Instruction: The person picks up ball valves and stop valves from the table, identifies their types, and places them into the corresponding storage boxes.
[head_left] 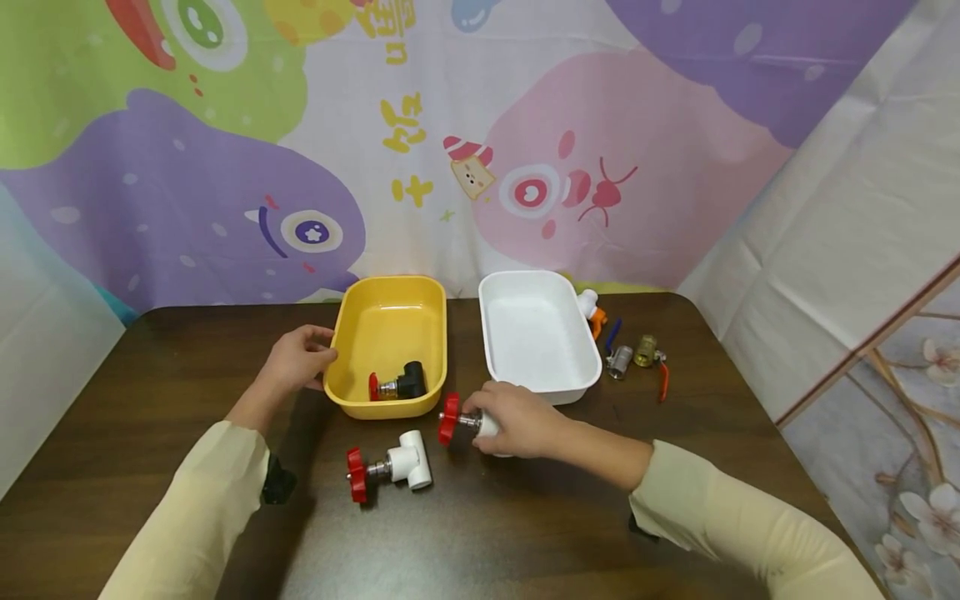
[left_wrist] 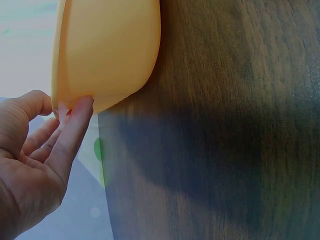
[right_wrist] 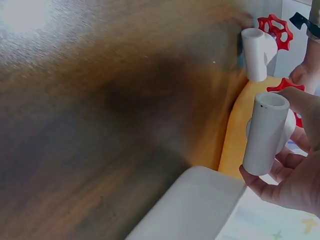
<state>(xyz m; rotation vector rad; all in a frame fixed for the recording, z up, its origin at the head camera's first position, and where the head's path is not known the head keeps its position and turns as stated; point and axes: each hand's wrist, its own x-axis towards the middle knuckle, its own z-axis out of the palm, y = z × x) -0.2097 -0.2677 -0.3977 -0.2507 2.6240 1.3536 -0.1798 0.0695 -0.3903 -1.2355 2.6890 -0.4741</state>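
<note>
My right hand (head_left: 517, 421) grips a white plastic stop valve (right_wrist: 267, 132) with a red handwheel (head_left: 448, 419), in front of the gap between the two trays. Its tee-shaped white body shows between thumb and fingers in the right wrist view. My left hand (head_left: 296, 360) holds the left rim of a yellow tray (head_left: 390, 287), fingertips at the edge and on the outer wall. Inside that tray lies a black valve (head_left: 411, 380) with a small red handwheel. A second white stop valve (head_left: 407, 461), also with a red handwheel, rests on the table in front of the yellow tray.
To the right of the yellow tray stands a white tray (head_left: 536, 333). Beside it on the table lie a white valve with an orange handle (head_left: 597, 320), a metal valve with a blue lever (head_left: 618, 361) and a brass-coloured valve with a red lever (head_left: 646, 351). A printed cloth (head_left: 420, 242) hangs behind.
</note>
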